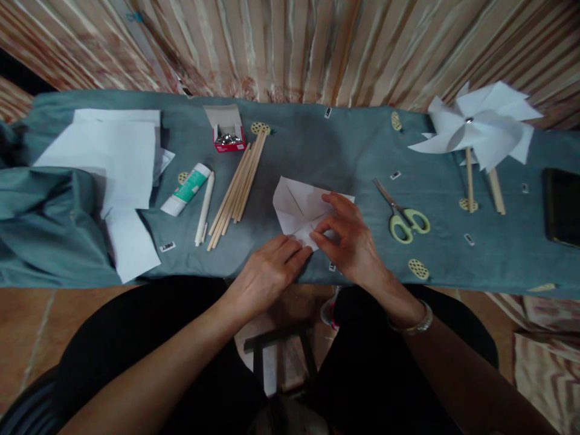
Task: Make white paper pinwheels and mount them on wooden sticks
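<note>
A white sheet of paper [296, 202] with cut slits running in from its corners lies before me near the table's front edge. My left hand [274, 266] presses its fingers on the near corner of the sheet. With thumb and forefinger together, my right hand [344, 235] pinches at the paper close to that same corner, while its other fingers rest over the right side. Green-handled scissors [402, 217] lie to the right of this hand. Several wooden sticks [238, 190] lie in a loose bundle to the left of the paper.
Left of the sticks are a white pen [205, 208], a green-and-white glue tube [186, 188] and stacked white paper [122, 157]. A small red box [229, 136] of shiny metal pieces stands open behind. Finished white pinwheels [480, 127] lie at right, beside a dark phone-like object [562, 205].
</note>
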The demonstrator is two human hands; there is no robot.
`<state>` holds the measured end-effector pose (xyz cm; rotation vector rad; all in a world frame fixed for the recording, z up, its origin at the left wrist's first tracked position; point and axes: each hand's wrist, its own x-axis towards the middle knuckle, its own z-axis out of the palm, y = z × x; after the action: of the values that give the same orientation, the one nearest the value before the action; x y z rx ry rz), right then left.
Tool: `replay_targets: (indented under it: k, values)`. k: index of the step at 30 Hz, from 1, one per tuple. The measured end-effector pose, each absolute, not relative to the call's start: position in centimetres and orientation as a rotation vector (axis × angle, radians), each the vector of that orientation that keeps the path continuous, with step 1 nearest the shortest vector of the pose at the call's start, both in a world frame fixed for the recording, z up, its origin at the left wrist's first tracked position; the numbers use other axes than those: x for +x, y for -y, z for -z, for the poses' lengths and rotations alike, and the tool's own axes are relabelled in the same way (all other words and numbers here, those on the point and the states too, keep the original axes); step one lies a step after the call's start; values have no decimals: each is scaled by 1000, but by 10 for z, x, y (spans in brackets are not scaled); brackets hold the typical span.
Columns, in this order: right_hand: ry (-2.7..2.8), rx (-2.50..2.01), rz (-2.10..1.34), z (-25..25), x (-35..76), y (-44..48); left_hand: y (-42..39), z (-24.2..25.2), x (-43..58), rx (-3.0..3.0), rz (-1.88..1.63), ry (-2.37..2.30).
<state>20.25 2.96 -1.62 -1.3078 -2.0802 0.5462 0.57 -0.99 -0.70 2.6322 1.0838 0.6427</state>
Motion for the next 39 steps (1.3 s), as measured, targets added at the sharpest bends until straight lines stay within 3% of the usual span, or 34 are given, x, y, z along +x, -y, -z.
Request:
replay_targets:
  k: [39]
  values:
    - [2088,-1298,-477,25,203,-32,9,8,10,2604,-542,-1112]
